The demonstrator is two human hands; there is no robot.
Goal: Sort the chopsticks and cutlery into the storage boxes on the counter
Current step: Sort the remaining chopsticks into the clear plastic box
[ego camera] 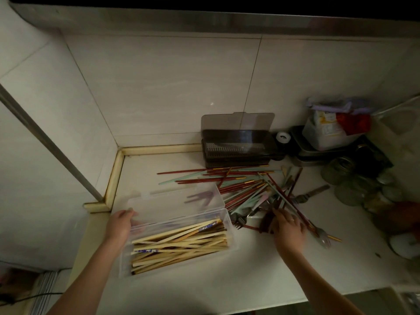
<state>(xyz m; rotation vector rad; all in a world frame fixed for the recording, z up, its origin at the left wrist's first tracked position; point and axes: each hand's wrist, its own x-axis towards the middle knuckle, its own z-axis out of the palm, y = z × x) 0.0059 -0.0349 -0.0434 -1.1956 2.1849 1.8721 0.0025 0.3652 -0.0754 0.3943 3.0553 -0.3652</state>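
1. The left hand (121,223) reaches in from 7 o'clock, forearm slanting up-right, its fingers curled over the far-left corner of the clear storage box (179,235) and gripping the rim.
2. The right hand (287,226) comes in from 5 o'clock, fingers bent down into the near edge of the loose pile of chopsticks (245,185); what it pinches, if anything, I cannot tell (blurred).
3. The wooden chopsticks (181,242) lie inside the box, long axes running 8 to 2 o'clock.
4. The pile lies on the desk (238,273) at 3 o'clock of the box, mostly pointing 9 to 3 o'clock.
5. The dark storage box (238,148), lid raised, sits behind it at 12 o'clock.
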